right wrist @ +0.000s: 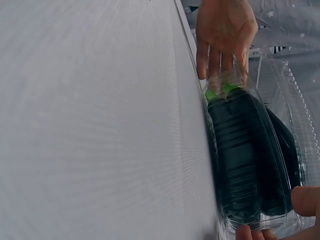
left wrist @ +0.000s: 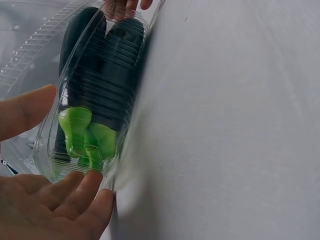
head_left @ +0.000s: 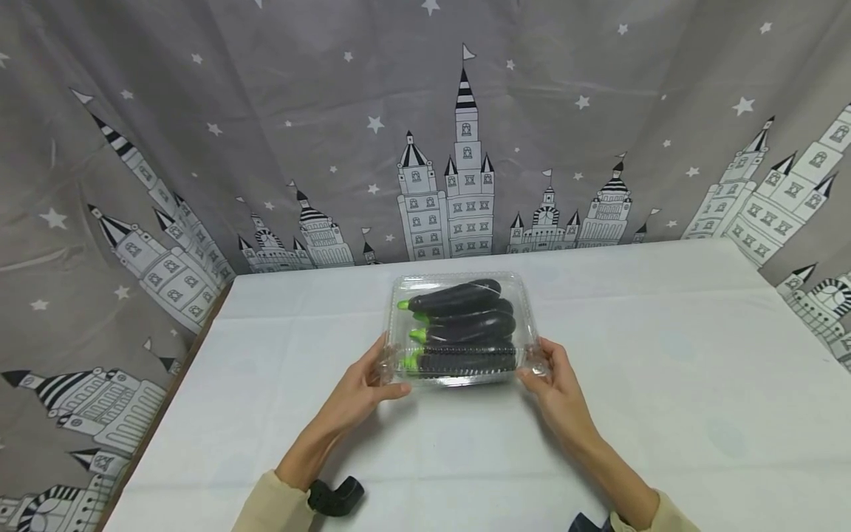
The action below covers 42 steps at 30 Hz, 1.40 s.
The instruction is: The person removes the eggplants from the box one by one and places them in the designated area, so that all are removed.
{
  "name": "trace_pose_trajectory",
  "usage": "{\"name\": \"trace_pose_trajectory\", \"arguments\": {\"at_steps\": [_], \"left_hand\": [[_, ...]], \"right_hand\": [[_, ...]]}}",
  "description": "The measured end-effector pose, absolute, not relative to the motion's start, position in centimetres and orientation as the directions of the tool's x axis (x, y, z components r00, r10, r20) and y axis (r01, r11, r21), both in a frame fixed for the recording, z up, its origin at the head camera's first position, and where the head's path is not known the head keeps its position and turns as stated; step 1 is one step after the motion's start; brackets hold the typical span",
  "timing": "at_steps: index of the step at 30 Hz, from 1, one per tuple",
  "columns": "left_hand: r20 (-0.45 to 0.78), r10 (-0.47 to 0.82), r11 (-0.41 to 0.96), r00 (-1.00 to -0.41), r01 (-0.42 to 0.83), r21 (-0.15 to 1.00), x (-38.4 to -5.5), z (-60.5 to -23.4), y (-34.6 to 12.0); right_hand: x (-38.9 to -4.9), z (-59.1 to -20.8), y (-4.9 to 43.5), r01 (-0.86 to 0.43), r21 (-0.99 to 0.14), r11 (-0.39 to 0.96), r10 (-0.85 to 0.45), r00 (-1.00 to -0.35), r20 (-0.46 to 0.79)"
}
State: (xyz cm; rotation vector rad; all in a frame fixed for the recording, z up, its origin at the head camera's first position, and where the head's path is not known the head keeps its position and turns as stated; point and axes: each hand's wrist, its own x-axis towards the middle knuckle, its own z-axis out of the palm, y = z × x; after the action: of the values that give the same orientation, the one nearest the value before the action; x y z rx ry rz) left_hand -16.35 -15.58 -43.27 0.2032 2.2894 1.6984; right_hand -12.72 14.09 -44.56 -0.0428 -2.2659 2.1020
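Note:
A clear plastic clamshell box (head_left: 455, 382) of dark eggplants (head_left: 465, 329) with green stem ends lies near the back of the white table. My left hand (head_left: 362, 388) is at its left end. In the left wrist view the fingers (left wrist: 85, 200) touch the box wall beside the green stems, and the thumb (left wrist: 30, 110) stands apart from them near the lid. At the right front corner my right hand (head_left: 561, 395) grips the box. Its thumb (right wrist: 306, 200) is by the lid side, and its fingertips (right wrist: 252, 233) reach round the lower end. Part of the right fingers is hidden.
White cloth covers the table (head_left: 665, 355). Behind and at the sides hangs a grey curtain (head_left: 299, 111) printed with castles and stars. A black curved object (head_left: 337, 496) sits by the left sleeve, and a dark object (head_left: 588, 523) shows beside the right sleeve.

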Motion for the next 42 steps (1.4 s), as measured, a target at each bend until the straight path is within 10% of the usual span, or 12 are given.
{"name": "trace_pose_trajectory", "arguments": {"at_steps": [42], "left_hand": [[-0.178,0.302,0.304,-0.937,-0.082,0.949,-16.2,-43.1,-16.3]], "right_hand": [[-12.5,-44.3,15.3,0.025,-1.0,0.011,0.046,-0.999,-0.025]]}}
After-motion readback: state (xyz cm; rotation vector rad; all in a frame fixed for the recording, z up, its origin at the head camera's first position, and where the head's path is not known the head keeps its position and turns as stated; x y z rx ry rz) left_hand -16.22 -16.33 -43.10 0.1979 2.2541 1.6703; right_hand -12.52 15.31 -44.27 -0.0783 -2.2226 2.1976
